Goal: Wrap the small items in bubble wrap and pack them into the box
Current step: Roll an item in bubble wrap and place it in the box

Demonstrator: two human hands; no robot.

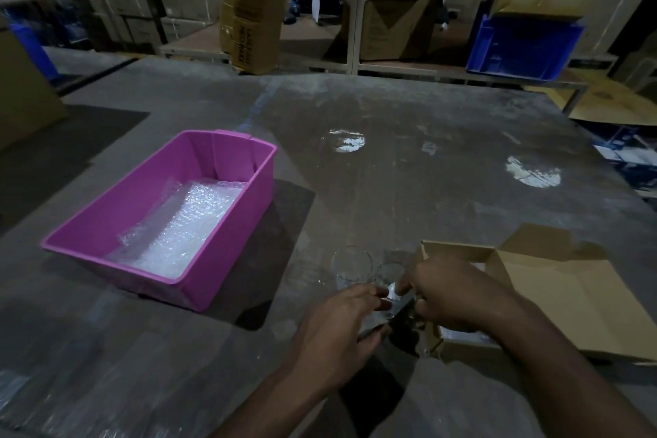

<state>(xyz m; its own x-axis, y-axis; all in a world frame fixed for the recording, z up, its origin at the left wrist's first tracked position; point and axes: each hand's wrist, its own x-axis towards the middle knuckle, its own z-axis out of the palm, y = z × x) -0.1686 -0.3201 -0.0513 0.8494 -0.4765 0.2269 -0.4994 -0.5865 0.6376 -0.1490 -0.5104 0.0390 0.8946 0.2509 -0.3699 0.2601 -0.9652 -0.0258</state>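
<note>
Clear drinking glass [351, 267] beside open brown cardboard box [554, 299] unwrapped; left hand [341, 327] and right hand [451, 295] pinch one shiny wrapped item [393, 300]; packing apparently early.
</note>
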